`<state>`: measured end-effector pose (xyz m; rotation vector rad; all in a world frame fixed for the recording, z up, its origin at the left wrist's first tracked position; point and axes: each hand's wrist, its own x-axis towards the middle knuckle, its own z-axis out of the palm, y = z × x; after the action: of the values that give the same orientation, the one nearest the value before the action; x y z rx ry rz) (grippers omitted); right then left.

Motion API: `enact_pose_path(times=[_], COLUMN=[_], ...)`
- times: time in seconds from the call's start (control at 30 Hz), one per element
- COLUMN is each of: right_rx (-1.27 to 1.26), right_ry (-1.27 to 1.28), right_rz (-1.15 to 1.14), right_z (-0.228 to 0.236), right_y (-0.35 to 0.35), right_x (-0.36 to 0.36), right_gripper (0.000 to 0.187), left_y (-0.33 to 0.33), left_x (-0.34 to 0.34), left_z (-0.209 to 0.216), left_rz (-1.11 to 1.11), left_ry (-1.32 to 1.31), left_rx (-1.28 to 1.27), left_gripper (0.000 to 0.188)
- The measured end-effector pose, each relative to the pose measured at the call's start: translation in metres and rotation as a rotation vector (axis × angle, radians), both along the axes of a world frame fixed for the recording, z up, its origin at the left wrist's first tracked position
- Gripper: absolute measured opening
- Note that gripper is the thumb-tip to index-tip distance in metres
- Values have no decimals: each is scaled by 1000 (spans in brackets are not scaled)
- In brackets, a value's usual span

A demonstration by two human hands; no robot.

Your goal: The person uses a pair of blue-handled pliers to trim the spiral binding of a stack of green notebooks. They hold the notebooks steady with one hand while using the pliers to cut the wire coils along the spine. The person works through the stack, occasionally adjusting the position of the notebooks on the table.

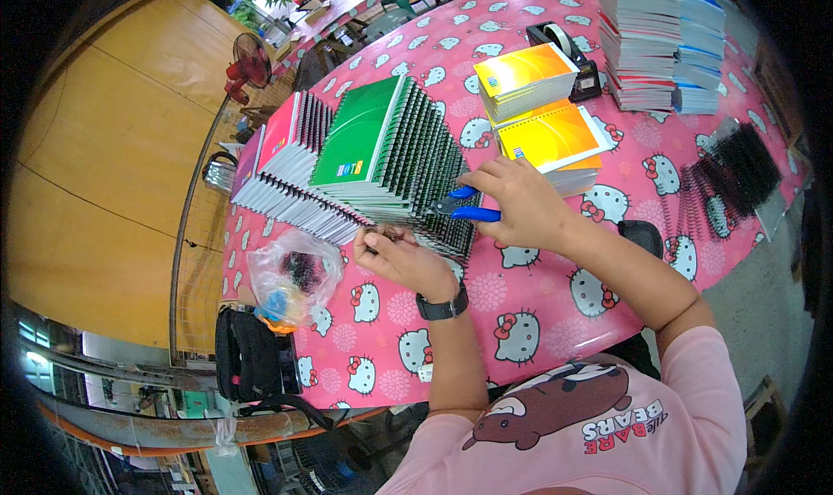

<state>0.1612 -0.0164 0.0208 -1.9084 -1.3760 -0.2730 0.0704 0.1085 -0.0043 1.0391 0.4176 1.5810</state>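
Note:
My right hand is closed around blue-handled wire cutters, whose jaws point left at the spiral edge of a tall stack of green notebooks. Just below that stack, my left hand has its fingers pinched together over something small and dark that I cannot make out. Black coil bindings run down the green stack's right side. To its left lean spiral notebooks with pink-red covers and a purple cover. A clear plastic bag with dark bits inside lies left of my left hand.
Yellow notebooks sit beyond my right hand, beside a black tape dispenser. Tall red and blue stacks stand far right. Loose black coils lie at the right edge. A black bag rests at the near left corner.

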Motion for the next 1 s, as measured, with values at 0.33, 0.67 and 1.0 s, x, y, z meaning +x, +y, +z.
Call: enact_pose_path(times=[0.33, 0.67, 1.0], right_rx=[7, 34, 31], right_ry=[28, 38, -74], right_rz=[38, 66, -23], right_z=[1, 0, -7], right_y=[5, 7, -2], right_x=[-2, -1, 1], right_gripper=[41, 32, 35], left_y=[-3, 3, 3], left_x=[8, 11, 11], left_z=[-33, -37, -37], left_rz=[401, 388, 415], left_ry=[408, 342, 379], left_rx=[615, 635, 614], left_gripper=[34, 31, 33])
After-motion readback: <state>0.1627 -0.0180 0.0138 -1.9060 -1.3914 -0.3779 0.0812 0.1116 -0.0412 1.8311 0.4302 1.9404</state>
